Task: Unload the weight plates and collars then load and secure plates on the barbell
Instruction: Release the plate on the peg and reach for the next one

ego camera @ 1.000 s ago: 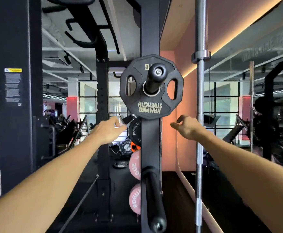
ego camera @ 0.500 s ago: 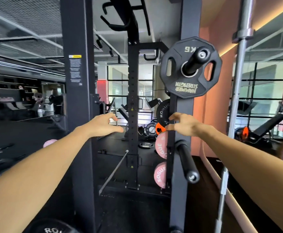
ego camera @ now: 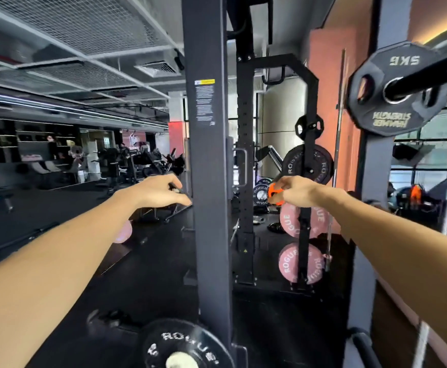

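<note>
1. Turning away from the storage peg [ego camera: 416, 82]: 5 kg Hammer Strength plate [ego camera: 381, 112], dead centre between both arms a second ago, now shoved to the upper right edge of the view and hanging on that peg untouched.
2. Lowered and drawn back from the plate since then: left grip [ego camera: 161, 192], fingers loosely curled, pinching nothing, just beside the near rack upright [ego camera: 206, 235].
3. Likewise lowered: right grip [ego camera: 296, 191], fingers loosely bent and apparently empty. Overlapping an orange item [ego camera: 273, 193] at the fingertips, which seems to sit farther off by the far rack; cannot tell for sure that nothing is touched.
4. Newly in view at the bottom edge: a black Rogue plate [ego camera: 182, 343] with a pale hub, low and near the foot of the upright. Probably on the barbell end, though the bar itself stays out of sight.
5. Beyond, well apart from both arms: pink Rogue plates [ego camera: 288, 264] stored on the far rack.
6. Reading the shift: one plate stowed, that unloading step looking finished, and a turn back toward the barbell for the next plate or collar.
</note>
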